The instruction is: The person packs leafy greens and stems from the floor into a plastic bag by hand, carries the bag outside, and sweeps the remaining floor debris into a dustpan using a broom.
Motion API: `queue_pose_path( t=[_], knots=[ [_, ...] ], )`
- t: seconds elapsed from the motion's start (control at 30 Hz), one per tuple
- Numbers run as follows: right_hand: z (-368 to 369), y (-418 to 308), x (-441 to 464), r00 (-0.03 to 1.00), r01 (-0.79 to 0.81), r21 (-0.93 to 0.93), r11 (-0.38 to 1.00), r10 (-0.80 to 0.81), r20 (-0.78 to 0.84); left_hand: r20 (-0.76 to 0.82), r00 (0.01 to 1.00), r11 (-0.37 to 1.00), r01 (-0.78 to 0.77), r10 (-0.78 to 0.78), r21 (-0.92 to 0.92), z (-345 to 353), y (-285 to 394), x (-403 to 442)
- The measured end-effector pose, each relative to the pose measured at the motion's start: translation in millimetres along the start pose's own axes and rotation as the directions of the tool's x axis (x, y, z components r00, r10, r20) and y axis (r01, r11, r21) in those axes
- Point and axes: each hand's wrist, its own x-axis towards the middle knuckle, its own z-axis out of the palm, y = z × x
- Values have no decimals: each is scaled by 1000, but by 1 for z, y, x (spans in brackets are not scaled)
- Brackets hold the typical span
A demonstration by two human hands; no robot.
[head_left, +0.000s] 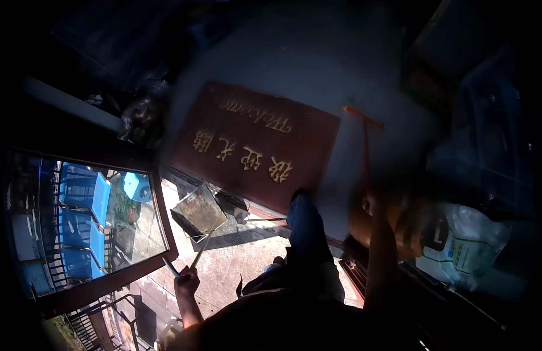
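Observation:
My left hand point(187, 281), lower left in the head view, is closed around the thin handle of a long-handled dustpan point(198, 210). The pan is over the sunlit paving by the doorway. Right beside that hand is the door's pull handle point(171, 267); I cannot tell whether they touch. In the shade on the right, my right hand point(369, 205) is wrapped round the red stick of a broom point(366, 146). Its narrow reddish head point(363, 117) is at the grey floor, right of a dark red welcome mat point(253, 146). Bristles are too blurred to make out.
A glass door point(160, 210) in a brown frame stands at the left, with blue chairs point(81, 228) seen through it. One foot point(298, 196) is at the mat's edge. Plastic-wrapped goods point(467, 243) stand at the right. Much of the surrounding room is very dark.

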Motion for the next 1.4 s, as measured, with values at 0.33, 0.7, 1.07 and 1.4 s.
queue_pose_path(
  t=[0.33, 0.7, 1.07, 1.4],
  knots=[
    [51, -79, -53, 998, 4, 110, 994, 2, -55, 53, 975, 912, 219, -214, -347, 143, -107, -2],
    [55, -218, -5, 997, -83, -152, 985, 83, -8, 32, 610, 286, 418, -792, -862, 274, -233, 84],
    [24, -359, 101, 983, 63, -365, 929, -120, -136, -443, 727, 851, 435, -525, -293, 446, -463, 219],
    [-63, -165, -30, 937, -205, -529, 823, 9, -349, -241, 968, 816, 80, 74, 573, 492, -599, 307]
  ],
)
